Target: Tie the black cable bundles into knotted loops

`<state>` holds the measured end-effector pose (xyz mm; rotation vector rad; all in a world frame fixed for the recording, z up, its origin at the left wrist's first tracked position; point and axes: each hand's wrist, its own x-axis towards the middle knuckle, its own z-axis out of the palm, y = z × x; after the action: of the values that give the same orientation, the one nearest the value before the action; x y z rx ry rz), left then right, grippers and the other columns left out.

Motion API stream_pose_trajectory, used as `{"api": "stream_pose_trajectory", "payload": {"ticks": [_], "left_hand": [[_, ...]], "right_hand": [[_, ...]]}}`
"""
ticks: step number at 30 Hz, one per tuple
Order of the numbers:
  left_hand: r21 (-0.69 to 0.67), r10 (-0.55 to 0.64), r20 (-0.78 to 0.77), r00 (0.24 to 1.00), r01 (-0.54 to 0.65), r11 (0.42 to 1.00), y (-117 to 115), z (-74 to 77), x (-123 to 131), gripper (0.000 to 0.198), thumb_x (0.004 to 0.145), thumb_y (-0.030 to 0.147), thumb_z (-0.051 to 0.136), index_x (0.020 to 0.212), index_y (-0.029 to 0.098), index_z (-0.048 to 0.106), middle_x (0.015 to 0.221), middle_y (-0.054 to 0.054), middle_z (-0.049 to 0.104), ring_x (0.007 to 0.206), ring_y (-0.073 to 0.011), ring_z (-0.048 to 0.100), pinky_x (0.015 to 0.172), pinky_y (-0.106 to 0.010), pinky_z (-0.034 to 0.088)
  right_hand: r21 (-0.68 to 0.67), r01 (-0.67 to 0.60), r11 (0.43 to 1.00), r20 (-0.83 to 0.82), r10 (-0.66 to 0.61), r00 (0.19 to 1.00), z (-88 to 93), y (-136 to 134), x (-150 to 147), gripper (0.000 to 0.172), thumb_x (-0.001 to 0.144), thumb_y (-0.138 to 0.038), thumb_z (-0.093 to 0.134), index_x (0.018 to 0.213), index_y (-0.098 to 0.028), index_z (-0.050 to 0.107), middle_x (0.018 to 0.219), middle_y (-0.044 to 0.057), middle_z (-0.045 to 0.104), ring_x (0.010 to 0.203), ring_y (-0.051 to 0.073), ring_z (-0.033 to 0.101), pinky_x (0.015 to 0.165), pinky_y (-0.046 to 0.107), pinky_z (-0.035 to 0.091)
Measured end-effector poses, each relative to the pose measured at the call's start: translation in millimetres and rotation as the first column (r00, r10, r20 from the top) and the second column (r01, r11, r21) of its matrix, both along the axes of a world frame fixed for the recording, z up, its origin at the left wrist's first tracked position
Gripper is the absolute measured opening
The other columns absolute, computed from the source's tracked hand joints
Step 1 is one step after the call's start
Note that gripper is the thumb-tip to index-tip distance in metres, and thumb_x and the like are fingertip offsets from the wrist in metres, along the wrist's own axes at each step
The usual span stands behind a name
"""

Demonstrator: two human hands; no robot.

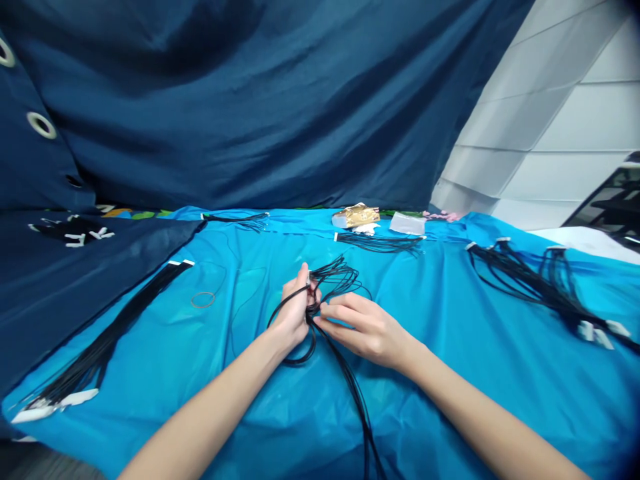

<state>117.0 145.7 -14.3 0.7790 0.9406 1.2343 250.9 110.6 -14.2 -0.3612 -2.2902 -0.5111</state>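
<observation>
In the middle of the head view, my left hand (296, 303) is closed around a bundle of thin black cables (345, 270). Part of the bundle loops below that hand, and loose ends fan out beyond it. My right hand (367, 327) pinches at the same bundle from the right, its thumb and fingertips against the strands near my left palm. A long tail of the cables (353, 383) hangs down toward the front edge of the picture. What lies exactly between the right fingertips is too small to make out.
Long black cables with white connectors (125, 313) lie at the left, and another group (535, 287) at the right. Further back are more cables (383, 243), a gold packet (363, 215) and a clear bag (407, 223). A thin rubber band (203, 300) rests on the blue sheet (165, 400).
</observation>
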Motion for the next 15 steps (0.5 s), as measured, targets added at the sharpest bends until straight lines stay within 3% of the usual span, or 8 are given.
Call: {"api": "stream_pose_trajectory", "payload": {"ticks": [6, 15], "left_hand": [[0.001, -0.002, -0.025, 1.0, 0.002, 1.0, -0.4, -0.3, 2.1, 0.051, 0.063, 0.064, 0.057, 0.055, 0.016, 0.042, 0.041, 0.004, 0.041, 0.038, -0.0052, 0.036, 0.039, -0.018, 0.026], [0.01, -0.001, -0.022, 1.0, 0.001, 1.0, -2.0, -0.2, 4.2, 0.048, 0.066, 0.059, 0.059, 0.052, 0.017, 0.041, 0.043, 0.005, 0.038, 0.039, -0.0055, 0.036, 0.039, -0.019, 0.025]], "right_hand": [[-0.016, -0.023, 1.0, 0.036, 0.024, 0.999, 6.4, -3.5, -3.0, 0.015, 0.086, -0.008, 0.045, 0.088, -0.004, 0.06, 0.078, 0.009, 0.063, 0.081, 0.016, 0.059, 0.069, 0.028, 0.052], [0.013, -0.023, 1.0, 0.052, 0.022, 0.998, 1.1, -1.7, -2.4, 0.018, 0.087, -0.008, 0.042, 0.082, -0.008, 0.059, 0.074, 0.007, 0.062, 0.075, 0.013, 0.058, 0.066, 0.025, 0.05]]}}
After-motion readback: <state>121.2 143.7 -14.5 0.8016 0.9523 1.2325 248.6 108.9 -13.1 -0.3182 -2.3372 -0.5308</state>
